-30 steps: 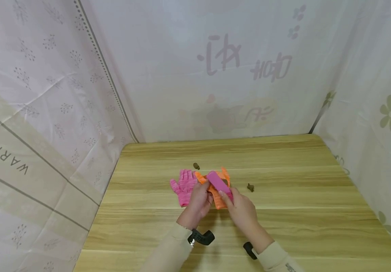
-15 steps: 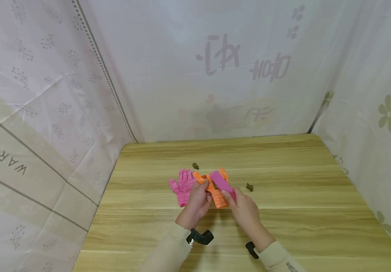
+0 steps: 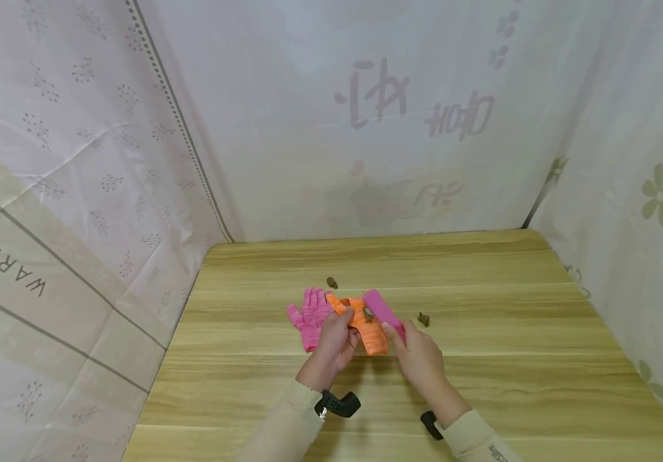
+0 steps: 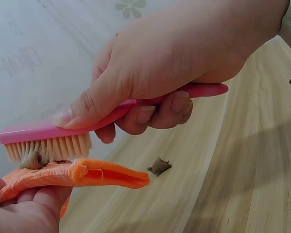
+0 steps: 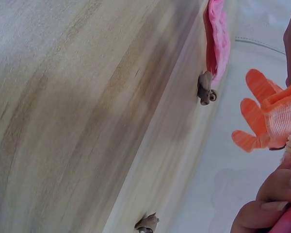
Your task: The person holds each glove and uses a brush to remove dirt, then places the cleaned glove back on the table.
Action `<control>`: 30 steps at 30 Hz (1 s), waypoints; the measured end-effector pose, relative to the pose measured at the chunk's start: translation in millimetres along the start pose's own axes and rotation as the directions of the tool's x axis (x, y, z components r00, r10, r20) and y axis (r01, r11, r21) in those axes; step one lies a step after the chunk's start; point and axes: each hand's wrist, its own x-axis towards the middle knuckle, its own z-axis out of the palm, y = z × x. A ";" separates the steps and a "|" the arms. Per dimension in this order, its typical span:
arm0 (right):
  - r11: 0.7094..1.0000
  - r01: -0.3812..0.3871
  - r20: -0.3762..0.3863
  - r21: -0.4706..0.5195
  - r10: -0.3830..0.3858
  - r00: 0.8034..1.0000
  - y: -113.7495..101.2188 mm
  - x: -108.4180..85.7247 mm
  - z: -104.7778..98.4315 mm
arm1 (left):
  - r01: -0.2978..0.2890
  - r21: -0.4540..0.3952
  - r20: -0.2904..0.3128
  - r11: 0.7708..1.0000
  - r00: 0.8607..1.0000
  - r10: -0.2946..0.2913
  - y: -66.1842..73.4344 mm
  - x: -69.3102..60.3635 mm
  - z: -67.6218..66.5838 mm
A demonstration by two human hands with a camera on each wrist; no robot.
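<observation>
My left hand grips a small orange knit glove, its thumb on top and fingers beneath. In my right hand is a pink-handled brush, thumb pressed along its back. Seen from the left wrist, the pale bristles face down against the glove and touch a brown lump on its upper side. Several orange glove fingers stick out in the right wrist view. A pink knit glove lies flat just left of my left hand.
On the wood-grain table, one brown lump lies behind the gloves and another brown lump to the right of the brush. Printed curtains hang behind the table and on both sides.
The brush and my right hand have shifted a little to the right over the orange glove, baring the brown lump on it. My left hand has stayed nearly in place.
</observation>
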 end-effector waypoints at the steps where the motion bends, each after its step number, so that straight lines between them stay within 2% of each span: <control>1: 1.000 -0.004 0.002 0.003 0.004 1.000 1.0 0.2 -0.3 | 0.000 0.003 -0.005 1.000 1.000 0.000 -0.3 -0.1 -0.4; 6: 0.999 -0.040 0.003 0.005 0.040 0.999 8.5 2.0 -4.3 | 0.006 -0.005 -0.086 1.000 0.996 -0.006 -0.8 0.8 -3.9; 9: 0.998 -0.070 -0.013 0.004 0.070 0.997 13.0 2.9 -7.1 | -0.003 -0.020 -0.109 1.000 0.994 0.001 0.0 1.4 -6.0; 13: 0.997 -0.059 -0.003 0.047 0.059 0.998 7.8 1.1 -8.4 | -0.008 -0.037 -0.094 0.999 0.996 0.004 0.3 1.2 -6.1; 20: 0.995 0.007 0.024 0.099 -0.009 1.000 -19.6 -8.0 -2.3 | 0.004 0.003 -0.048 1.000 0.999 -0.003 -1.3 -0.7 0.2; 26: 0.998 0.044 0.019 0.043 -0.045 0.999 -27.0 -11.1 5.3 | -0.006 -0.009 -0.029 1.000 1.000 0.006 -1.4 1.7 1.4; 30: 0.999 0.053 0.006 -0.013 -0.053 0.999 -24.1 -10.8 6.2 | 0.019 -0.021 -0.056 1.000 0.998 -0.020 0.6 4.0 -2.7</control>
